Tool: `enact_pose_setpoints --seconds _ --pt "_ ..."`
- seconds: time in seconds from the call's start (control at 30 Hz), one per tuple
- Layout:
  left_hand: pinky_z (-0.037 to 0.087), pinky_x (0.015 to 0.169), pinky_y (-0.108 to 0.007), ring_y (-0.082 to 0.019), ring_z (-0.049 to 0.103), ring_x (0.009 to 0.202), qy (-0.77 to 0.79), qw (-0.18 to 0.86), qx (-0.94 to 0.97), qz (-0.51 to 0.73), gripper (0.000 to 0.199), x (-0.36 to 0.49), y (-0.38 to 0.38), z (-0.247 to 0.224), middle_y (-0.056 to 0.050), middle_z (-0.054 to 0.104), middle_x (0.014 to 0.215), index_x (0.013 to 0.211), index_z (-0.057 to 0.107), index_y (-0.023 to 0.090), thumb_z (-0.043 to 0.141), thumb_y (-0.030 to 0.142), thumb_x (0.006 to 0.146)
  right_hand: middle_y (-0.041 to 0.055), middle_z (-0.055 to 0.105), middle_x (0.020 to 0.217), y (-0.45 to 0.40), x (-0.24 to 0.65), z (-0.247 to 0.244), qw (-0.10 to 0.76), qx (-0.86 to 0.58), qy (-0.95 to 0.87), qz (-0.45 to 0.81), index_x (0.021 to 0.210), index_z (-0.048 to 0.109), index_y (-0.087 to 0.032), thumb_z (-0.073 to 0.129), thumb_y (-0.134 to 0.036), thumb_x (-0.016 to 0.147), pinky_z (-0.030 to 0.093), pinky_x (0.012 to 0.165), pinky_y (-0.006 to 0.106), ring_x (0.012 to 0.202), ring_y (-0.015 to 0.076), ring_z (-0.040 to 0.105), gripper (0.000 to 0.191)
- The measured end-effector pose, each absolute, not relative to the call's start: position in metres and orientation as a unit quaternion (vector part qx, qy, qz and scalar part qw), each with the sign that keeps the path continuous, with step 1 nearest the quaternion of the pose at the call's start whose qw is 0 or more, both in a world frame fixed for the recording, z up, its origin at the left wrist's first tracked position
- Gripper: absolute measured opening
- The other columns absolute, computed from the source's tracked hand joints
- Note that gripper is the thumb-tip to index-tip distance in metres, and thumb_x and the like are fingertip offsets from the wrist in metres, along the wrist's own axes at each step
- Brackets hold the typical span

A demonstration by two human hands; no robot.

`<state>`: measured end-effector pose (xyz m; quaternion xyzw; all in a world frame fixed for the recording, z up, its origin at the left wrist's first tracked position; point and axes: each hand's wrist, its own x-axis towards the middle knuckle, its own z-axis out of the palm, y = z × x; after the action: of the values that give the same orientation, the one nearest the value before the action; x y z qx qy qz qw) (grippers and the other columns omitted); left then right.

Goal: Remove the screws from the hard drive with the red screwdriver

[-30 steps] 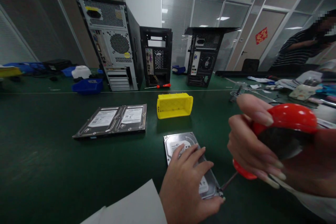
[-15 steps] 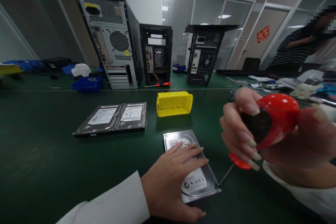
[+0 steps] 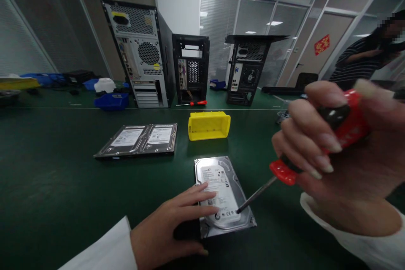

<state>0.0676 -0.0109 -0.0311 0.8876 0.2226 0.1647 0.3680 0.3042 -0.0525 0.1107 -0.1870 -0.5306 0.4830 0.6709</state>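
A silver hard drive (image 3: 234, 187) with a white label lies flat on the green table (image 3: 72, 202). My left hand (image 3: 177, 217) is open, its spread fingertips resting on the label and the drive's left side. In my right hand (image 3: 354, 168) is a screwdriver with a red and black handle (image 3: 354, 120), fingers wrapped round it. The shaft slants down to the left, and its tip appears over the label's lower right corner. Whether the tip touches the drive I cannot tell.
Beyond the drive stands a yellow bin (image 3: 209, 138). Two more hard drives (image 3: 136, 137) lie side by side at left. Behind are three computer cases (image 3: 148, 50), a second red screwdriver (image 3: 198, 103) and a blue bin (image 3: 111, 102). A person (image 3: 357, 61) is at the far right.
The screwdriver tip has moved from the drive's lower right corner to over its label. My right hand has risen. My left hand has slid left, uncovering more of the label.
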Motion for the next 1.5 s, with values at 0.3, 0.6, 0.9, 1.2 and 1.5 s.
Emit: enact_pose_setpoints --seconds 0.3,0.6,0.9,1.2,1.5 --pt "0.032 0.108 -0.052 -0.028 0.037 0.133 0.198 0.361 0.888 0.206 0.063 0.079 -0.008 -0.04 -0.003 0.049 0.139 0.128 0.054 0.036 0.08 0.028 0.071 -0.0085 0.041 0.046 -0.043 0.264 0.095 0.629 -0.177 -0.542 0.529 0.07 0.039 -0.021 0.053 -0.028 0.081 0.029 0.029 0.014 0.03 0.0046 0.031 0.019" --pt "0.035 0.108 -0.046 -0.026 0.038 0.133 0.211 0.344 0.893 0.2 0.059 0.085 -0.014 -0.034 -0.004 0.05 0.138 0.125 0.058 0.029 0.08 0.028 0.071 -0.0084 0.041 0.045 -0.041 0.257 0.088 0.61 -0.172 -0.527 0.566 0.071 0.042 -0.022 0.055 -0.03 0.082 0.028 0.029 0.015 0.029 0.0048 0.029 0.018" --pt "0.034 0.109 -0.047 -0.026 0.034 0.135 0.206 0.332 0.902 0.182 0.06 0.082 -0.015 -0.032 -0.003 0.046 0.142 0.13 0.053 0.031 0.076 0.026 0.075 -0.0088 0.032 0.042 -0.045 0.258 0.097 0.587 -0.187 -0.542 0.572 0.069 0.04 -0.024 0.049 -0.038 0.088 0.024 0.028 0.017 0.029 0.0063 0.025 0.026" --pt "0.032 0.111 -0.045 -0.026 0.032 0.136 0.205 0.329 0.905 0.173 0.058 0.082 -0.015 -0.033 -0.003 0.045 0.143 0.131 0.053 0.03 0.074 0.028 0.077 -0.0087 0.039 0.045 -0.042 0.259 0.088 0.608 -0.181 -0.53 0.563 0.072 0.043 -0.023 0.053 -0.031 0.084 0.029 0.031 0.015 0.03 0.0049 0.029 0.018" --pt "0.035 0.109 -0.046 -0.027 0.036 0.134 0.214 0.33 0.904 0.168 0.061 0.081 -0.017 -0.033 -0.001 0.045 0.143 0.133 0.05 0.034 0.074 0.027 0.077 -0.0047 0.046 0.052 -0.045 0.256 0.091 0.576 -0.208 -0.534 0.583 0.074 0.051 -0.024 0.055 -0.048 0.082 0.035 0.036 0.02 0.037 0.0082 0.04 0.026"
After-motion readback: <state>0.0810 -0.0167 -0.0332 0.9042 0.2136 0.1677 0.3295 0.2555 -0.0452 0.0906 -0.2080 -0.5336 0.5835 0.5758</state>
